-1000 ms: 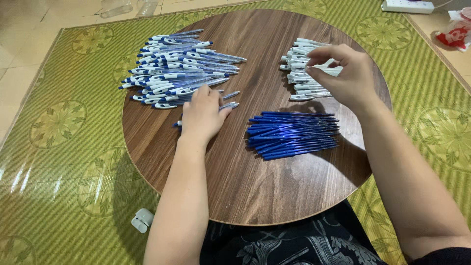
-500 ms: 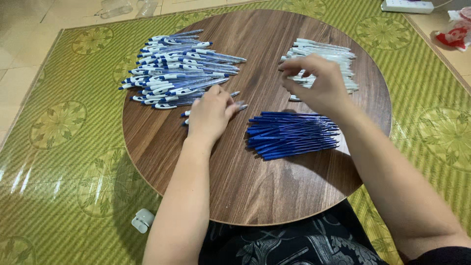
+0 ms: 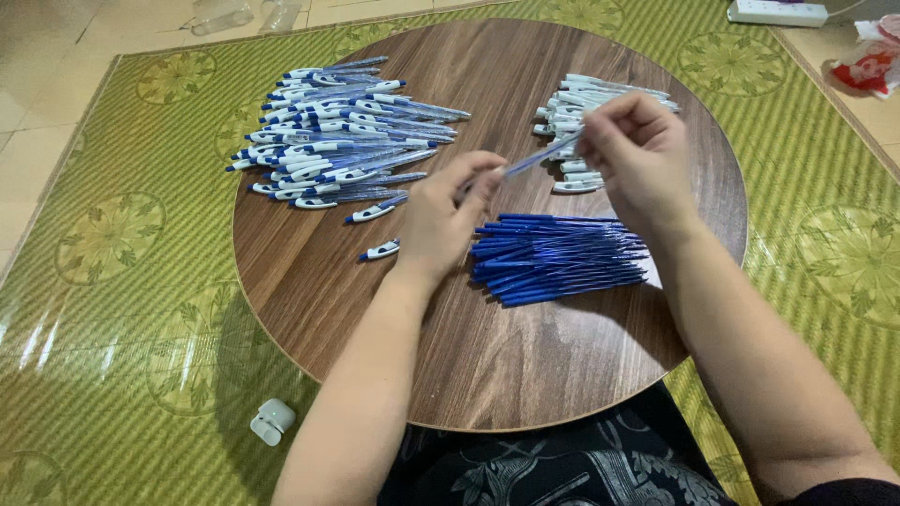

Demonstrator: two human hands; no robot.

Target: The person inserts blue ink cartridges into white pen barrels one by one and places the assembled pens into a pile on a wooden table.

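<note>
Just off the near-left edge of the round wooden table [image 3: 487,375], a small white case [image 3: 272,421] lies on the green woven mat [image 3: 122,309]. On the tabletop near its right edge, a pile of blue refills [image 3: 561,258] lies in a tight bundle, just beneath the wrists. Above the middle of the table, the left hand [image 3: 445,220] and the right hand [image 3: 642,159] hold one translucent blue pen barrel [image 3: 539,156] between them. The left fingers are curled shut around its near end; the right thumb and fingertips pinch its far end. One loose blue-and-white pen [image 3: 382,250] lies just left of the left hand. A heap of white pen parts [image 3: 586,108] sits at the far-right edge behind the right hand. A larger heap of assembled blue-and-white pens [image 3: 342,131] fills the far-left part.
</note>
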